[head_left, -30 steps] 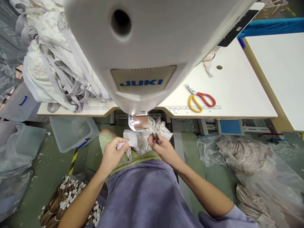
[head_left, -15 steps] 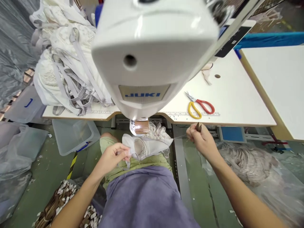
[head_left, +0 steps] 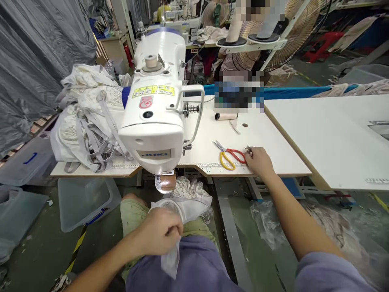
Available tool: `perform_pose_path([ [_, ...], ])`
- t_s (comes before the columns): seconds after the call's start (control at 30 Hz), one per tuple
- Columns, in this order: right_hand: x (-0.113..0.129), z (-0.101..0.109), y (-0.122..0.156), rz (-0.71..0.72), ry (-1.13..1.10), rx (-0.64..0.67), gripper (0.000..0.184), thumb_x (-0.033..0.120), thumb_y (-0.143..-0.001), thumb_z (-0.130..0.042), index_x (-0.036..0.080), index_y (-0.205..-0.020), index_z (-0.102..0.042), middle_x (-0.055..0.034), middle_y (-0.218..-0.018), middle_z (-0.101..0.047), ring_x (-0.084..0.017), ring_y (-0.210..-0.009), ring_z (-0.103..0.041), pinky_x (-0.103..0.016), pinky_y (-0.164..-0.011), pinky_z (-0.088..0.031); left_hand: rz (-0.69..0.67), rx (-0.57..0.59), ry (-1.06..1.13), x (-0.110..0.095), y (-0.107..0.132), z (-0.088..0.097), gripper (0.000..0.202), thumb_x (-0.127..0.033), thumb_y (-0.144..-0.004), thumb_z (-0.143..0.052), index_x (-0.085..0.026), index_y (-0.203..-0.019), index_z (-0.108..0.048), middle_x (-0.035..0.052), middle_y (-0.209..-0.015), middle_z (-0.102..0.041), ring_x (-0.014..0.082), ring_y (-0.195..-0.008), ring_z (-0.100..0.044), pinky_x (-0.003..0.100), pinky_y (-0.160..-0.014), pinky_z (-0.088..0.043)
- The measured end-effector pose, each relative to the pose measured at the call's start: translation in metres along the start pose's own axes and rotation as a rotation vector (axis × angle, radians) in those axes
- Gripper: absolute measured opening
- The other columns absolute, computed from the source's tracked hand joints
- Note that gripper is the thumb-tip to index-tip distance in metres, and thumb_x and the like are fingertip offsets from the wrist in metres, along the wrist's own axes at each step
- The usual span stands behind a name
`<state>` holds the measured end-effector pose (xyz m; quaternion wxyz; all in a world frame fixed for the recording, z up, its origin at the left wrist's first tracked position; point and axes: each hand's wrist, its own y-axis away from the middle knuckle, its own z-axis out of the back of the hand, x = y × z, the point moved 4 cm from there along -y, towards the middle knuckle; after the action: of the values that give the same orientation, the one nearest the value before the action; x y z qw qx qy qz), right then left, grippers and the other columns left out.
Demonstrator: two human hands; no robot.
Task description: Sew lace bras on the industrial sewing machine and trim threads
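My left hand [head_left: 162, 230] is closed over my lap, pinching a strip of sheer white fabric [head_left: 172, 259] that hangs below the fingers. The rest of the white bra [head_left: 194, 205], with its lace edge and a pale cup, lies across my thighs under the sewing machine's front edge. On the right, my right hand [head_left: 260, 163] rests at the front of the white table, its fingers closed around small dark thread snips [head_left: 249, 151]. Just left of that hand lie scissors [head_left: 226, 153] with one red and one yellow handle, the red loop beside the fingertips.
A white sewing machine [head_left: 154, 129] stands over the table [head_left: 206, 134]. Piled bras [head_left: 91, 117] with grey straps fill the left side. A clear plastic bin [head_left: 88, 198] sits below. A thread spool [head_left: 226, 116] lies farther back; a person sits beyond the blue cloth strip.
My view has lifted and drawn back. My right hand moved from in front of the table onto it, beside the scissors, with the snips. My left hand moved nearer my body, drawing white fabric along.
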<state>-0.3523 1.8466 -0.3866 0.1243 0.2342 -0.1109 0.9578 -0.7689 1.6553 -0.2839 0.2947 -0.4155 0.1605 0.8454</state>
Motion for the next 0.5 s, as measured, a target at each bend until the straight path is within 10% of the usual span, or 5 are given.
perform_pose_path([
  [0.17,0.062,0.028,0.055,0.056,-0.189,-0.232,0.057,0.046,-0.086,-0.058,0.007,-0.127,-0.057,-0.0289,-0.134,-0.053,-0.040,-0.132,-0.042,-0.055,-0.111,-0.032,-0.322,-0.024,-0.117,-0.043,-0.022,0.003,0.013,-0.008,-0.064,-0.047,-0.021,-0.062,-0.049,-0.0019,-0.058,-0.059,0.0139,-0.054,-0.048,0.031,-0.057,-0.034],
  [0.23,0.108,0.029,0.110,0.200,-0.559,0.031,0.056,0.064,-0.094,-0.044,0.019,-0.125,-0.060,-0.0194,-0.126,-0.060,-0.033,-0.119,-0.055,-0.049,-0.103,-0.043,-0.383,-0.053,-0.130,-0.054,-0.027,0.009,0.013,-0.009,-0.064,-0.045,-0.022,-0.063,-0.046,-0.0013,-0.058,-0.059,0.0147,-0.055,-0.048,0.032,-0.059,-0.035],
  [0.33,0.186,0.020,0.206,0.676,-0.861,0.805,0.072,0.084,-0.078,-0.055,0.023,-0.113,-0.066,-0.0143,-0.120,-0.063,-0.032,-0.114,-0.059,-0.044,-0.099,-0.047,-0.442,-0.091,-0.128,-0.065,-0.033,0.018,0.015,-0.009,-0.066,-0.044,-0.023,-0.067,-0.047,-0.0009,-0.059,-0.060,0.0161,-0.057,-0.050,0.035,-0.066,-0.039],
  [0.5,0.222,0.009,0.239,0.702,-1.067,0.904,0.055,0.068,-0.096,-0.043,0.020,-0.082,-0.066,-0.0058,-0.089,-0.062,-0.021,-0.089,-0.057,-0.034,-0.084,-0.048,-0.440,-0.096,-0.052,-0.059,-0.035,0.028,0.016,-0.009,-0.073,-0.044,-0.024,-0.072,-0.050,0.0001,-0.062,-0.060,0.0174,-0.063,-0.054,0.037,-0.072,-0.042],
])
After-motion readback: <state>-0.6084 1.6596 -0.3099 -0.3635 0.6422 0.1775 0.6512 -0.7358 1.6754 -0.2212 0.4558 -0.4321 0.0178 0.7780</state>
